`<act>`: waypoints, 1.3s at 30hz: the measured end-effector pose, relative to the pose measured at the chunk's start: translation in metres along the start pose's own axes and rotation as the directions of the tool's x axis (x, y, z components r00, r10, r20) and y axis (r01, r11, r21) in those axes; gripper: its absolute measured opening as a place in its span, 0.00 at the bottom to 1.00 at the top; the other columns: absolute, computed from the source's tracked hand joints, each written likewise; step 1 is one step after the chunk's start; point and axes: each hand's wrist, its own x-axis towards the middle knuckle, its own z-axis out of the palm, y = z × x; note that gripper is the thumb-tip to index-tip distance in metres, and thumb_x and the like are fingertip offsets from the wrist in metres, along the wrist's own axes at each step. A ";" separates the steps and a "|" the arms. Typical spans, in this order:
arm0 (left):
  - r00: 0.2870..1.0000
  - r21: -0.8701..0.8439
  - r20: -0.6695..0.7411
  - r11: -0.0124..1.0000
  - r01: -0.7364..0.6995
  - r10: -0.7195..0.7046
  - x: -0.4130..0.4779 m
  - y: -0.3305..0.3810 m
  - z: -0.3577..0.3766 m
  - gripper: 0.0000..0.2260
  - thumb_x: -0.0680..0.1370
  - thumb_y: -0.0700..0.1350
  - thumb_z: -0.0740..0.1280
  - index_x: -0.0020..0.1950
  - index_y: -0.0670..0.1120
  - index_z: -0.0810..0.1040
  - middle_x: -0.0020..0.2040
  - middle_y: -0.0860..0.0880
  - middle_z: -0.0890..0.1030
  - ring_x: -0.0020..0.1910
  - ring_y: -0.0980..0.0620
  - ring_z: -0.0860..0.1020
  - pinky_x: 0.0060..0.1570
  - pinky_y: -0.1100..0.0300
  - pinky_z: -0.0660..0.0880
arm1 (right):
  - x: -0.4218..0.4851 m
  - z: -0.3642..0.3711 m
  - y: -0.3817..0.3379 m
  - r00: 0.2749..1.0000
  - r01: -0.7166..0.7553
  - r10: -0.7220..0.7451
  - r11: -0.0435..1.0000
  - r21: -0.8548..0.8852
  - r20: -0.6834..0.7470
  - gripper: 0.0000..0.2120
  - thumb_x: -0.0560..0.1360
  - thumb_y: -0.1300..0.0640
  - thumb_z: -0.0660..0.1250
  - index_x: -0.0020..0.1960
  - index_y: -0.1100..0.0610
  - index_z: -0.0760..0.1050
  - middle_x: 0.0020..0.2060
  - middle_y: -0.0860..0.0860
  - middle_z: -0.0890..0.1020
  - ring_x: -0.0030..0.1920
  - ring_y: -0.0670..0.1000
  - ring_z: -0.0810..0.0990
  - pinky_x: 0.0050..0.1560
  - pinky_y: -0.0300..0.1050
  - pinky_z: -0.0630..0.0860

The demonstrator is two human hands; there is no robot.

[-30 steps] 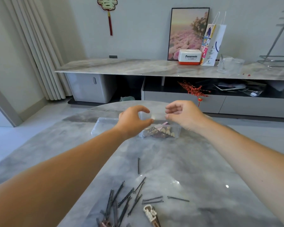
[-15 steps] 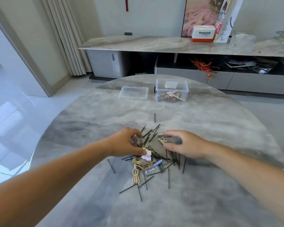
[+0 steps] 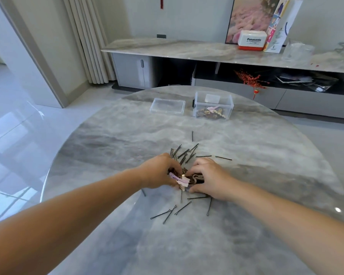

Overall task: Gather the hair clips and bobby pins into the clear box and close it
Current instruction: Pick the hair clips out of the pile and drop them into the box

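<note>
Both hands are cupped together around a pile of hair clips (image 3: pixel 182 180) at the table's middle. My left hand (image 3: pixel 160 173) grips pink and gold clips; my right hand (image 3: pixel 209 178) closes on the pile's other side. Black bobby pins (image 3: pixel 184 153) lie scattered beyond the hands, and more bobby pins (image 3: pixel 172 212) lie in front of them. The open clear box (image 3: pixel 213 105) stands at the far side of the table with several clips inside. Its clear lid (image 3: pixel 167 106) lies flat just left of it.
The round marble table (image 3: pixel 266 145) drops off at its curved edges on the left and right. Beyond it runs a long low marble sideboard (image 3: pixel 187 49) with a Panasonic box (image 3: pixel 251 40), a paper bag and a framed picture. One stray pin (image 3: pixel 192 135) lies toward the box.
My hands came back from the box to the pile, then closed inward together, bunching the clips between them. The view tipped down toward the pile.
</note>
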 end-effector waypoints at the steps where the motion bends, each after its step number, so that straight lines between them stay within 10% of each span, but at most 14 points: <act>1: 1.000 -0.004 -0.012 1.000 -0.009 0.009 0.002 0.000 0.001 0.17 0.70 0.51 0.77 0.58 0.56 0.82 0.54 0.50 0.75 0.49 0.51 0.77 0.52 0.57 0.77 | 0.001 0.000 0.001 1.000 -0.004 0.004 1.000 0.006 0.001 0.21 0.65 0.47 0.77 0.57 0.46 0.80 0.50 0.48 0.75 0.55 0.48 0.70 0.55 0.41 0.67; 20: 0.992 -0.051 -0.090 0.994 -0.099 0.094 0.016 0.000 0.007 0.09 0.79 0.53 0.68 0.48 0.49 0.83 0.43 0.49 0.81 0.45 0.48 0.77 0.46 0.48 0.76 | 0.001 -0.015 0.014 0.993 -0.084 0.097 0.979 0.188 -0.062 0.06 0.69 0.55 0.74 0.41 0.46 0.78 0.34 0.45 0.81 0.35 0.44 0.75 0.36 0.38 0.70; 27: 0.998 -0.192 -0.061 0.981 -0.039 0.027 0.020 0.004 0.000 0.08 0.78 0.53 0.69 0.43 0.51 0.81 0.39 0.42 0.81 0.33 0.49 0.72 0.35 0.55 0.69 | 0.009 -0.018 0.025 0.972 -0.197 0.233 0.793 0.576 0.011 0.11 0.69 0.64 0.75 0.49 0.52 0.82 0.41 0.51 0.85 0.38 0.45 0.80 0.44 0.40 0.76; 32: 0.998 -0.263 -0.062 0.964 -0.037 0.021 0.028 0.005 -0.009 0.11 0.78 0.54 0.68 0.47 0.48 0.83 0.42 0.41 0.83 0.33 0.52 0.72 0.36 0.57 0.69 | 0.014 -0.034 0.022 0.954 -0.254 0.278 0.546 0.799 0.113 0.11 0.71 0.72 0.70 0.51 0.63 0.80 0.38 0.55 0.82 0.30 0.46 0.80 0.30 0.38 0.78; 39: 0.987 -0.383 -0.147 0.917 -0.114 0.061 0.074 0.017 -0.046 0.09 0.77 0.55 0.70 0.48 0.51 0.85 0.42 0.39 0.83 0.35 0.52 0.73 0.38 0.56 0.70 | 0.042 -0.090 0.042 0.951 -0.233 0.297 0.500 0.834 0.087 0.10 0.70 0.72 0.70 0.48 0.61 0.81 0.37 0.54 0.83 0.32 0.47 0.81 0.32 0.38 0.79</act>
